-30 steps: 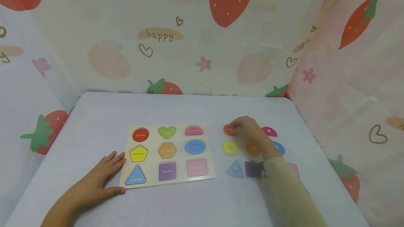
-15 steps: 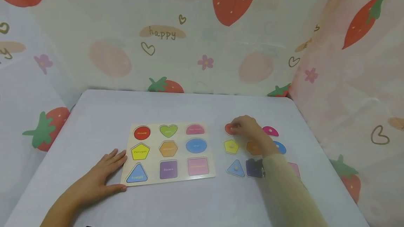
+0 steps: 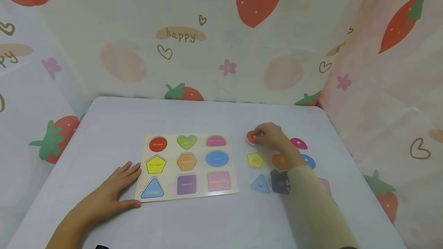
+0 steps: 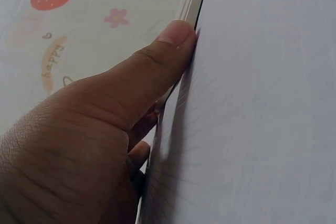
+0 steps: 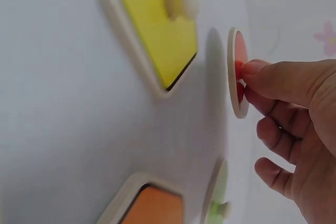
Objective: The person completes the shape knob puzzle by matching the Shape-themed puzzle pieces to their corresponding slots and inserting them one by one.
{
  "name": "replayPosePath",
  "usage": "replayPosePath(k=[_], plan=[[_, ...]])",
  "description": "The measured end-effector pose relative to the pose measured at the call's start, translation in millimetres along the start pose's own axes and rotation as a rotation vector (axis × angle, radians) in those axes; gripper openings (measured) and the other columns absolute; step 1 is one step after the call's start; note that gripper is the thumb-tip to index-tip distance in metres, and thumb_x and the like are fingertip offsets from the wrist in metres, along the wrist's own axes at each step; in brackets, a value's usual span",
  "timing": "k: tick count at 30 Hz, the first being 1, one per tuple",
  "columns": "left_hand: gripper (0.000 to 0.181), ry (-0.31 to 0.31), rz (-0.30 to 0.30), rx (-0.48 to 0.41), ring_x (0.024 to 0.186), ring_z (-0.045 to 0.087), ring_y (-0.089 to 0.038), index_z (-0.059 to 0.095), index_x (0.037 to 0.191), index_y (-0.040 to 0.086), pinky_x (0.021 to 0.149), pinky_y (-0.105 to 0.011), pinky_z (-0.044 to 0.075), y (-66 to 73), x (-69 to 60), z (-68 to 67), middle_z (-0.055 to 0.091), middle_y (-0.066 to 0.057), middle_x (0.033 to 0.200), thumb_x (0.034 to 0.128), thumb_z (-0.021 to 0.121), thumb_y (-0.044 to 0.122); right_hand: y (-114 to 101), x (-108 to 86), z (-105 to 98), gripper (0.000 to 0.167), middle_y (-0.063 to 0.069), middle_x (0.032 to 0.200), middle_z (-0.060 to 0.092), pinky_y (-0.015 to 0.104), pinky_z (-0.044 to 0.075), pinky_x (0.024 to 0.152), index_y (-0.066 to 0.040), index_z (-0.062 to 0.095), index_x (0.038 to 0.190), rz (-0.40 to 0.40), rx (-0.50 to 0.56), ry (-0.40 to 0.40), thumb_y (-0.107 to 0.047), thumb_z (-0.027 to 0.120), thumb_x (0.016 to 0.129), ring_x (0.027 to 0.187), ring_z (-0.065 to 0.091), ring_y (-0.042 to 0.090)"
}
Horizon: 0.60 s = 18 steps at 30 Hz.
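My right hand (image 3: 271, 136) pinches a red round puzzle piece (image 3: 250, 137) at its centre between thumb and finger. In the right wrist view the red piece is raised off the white table, its shadow beside it. On the left, my left hand (image 3: 109, 193) lies with fingers spread along the left edge of a wooden shape board (image 3: 170, 187). Its thumb (image 4: 176, 35) touches the board's edge in the left wrist view. Printed on the board are coloured, labelled shapes, among them a red circle (image 3: 158, 144), a green heart and a purple square.
Right of the board lie knobbed pieces: a yellow pentagon (image 3: 255, 160), blue triangle (image 3: 260, 184), purple square (image 3: 279, 185), orange hexagon (image 3: 278, 160), magenta half-circle (image 3: 298, 143), blue oval (image 3: 309, 160) and pink piece (image 3: 325, 185). A green piece (image 5: 216, 195) shows in the right wrist view. Strawberry-print curtains surround the table.
The red round piece has risen off the table in my right hand, its pale rim now showing. My left hand keeps its place at the board; the head view has shifted slightly.
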<state>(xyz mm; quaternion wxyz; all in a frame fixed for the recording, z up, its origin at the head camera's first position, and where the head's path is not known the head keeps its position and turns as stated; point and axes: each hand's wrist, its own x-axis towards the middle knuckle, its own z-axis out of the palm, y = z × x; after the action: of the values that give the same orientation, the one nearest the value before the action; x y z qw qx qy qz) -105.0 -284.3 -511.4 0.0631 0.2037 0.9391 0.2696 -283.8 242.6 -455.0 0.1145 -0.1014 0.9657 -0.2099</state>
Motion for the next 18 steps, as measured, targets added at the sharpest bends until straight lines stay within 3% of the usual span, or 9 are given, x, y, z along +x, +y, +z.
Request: replayPosePath(k=[5, 11, 18], plan=[[0.102, -0.013, -0.029, -0.015, 0.158, 0.012, -0.034, 0.041, 0.158, 0.016, 0.127, -0.027, -0.005, 1.6, 0.5, -2.5, 0.032, -0.002, 0.168, 0.0781, 0.074, 0.07, -12, 4.5, -4, 0.022, 0.006, 0.111, 0.073, 0.047, 0.051, 0.1, -0.009, 0.076, 0.117, -0.077, -0.027, 0.048, -0.017, 0.071, 0.097, 0.107, 0.061, 0.027], [0.1, 0.001, -0.015, -0.02, 0.157, 0.015, -0.036, 0.042, 0.157, 0.015, 0.125, -0.021, -0.006, 0.3, 0.8, -1.6, 0.034, -0.003, 0.167, 0.0796, 0.074, 0.068, -31, 5.2, -6, 0.02, 0.006, 0.111, 0.074, 0.047, 0.051, 0.101, -0.008, 0.077, 0.114, -0.129, 0.026, 0.074, -0.017, 0.072, 0.096, 0.109, 0.061, 0.029], [0.1, -0.008, -0.026, -0.013, 0.158, 0.014, -0.035, 0.041, 0.158, 0.017, 0.127, -0.028, -0.003, -0.3, 1.4, -1.1, 0.033, -0.001, 0.167, 0.0801, 0.072, 0.07, -49, 12.1, 1, 0.02, 0.005, 0.111, 0.074, 0.046, 0.05, 0.101, -0.01, 0.078, 0.113, -0.134, 0.076, 0.098, -0.018, 0.073, 0.095, 0.107, 0.06, 0.027]])
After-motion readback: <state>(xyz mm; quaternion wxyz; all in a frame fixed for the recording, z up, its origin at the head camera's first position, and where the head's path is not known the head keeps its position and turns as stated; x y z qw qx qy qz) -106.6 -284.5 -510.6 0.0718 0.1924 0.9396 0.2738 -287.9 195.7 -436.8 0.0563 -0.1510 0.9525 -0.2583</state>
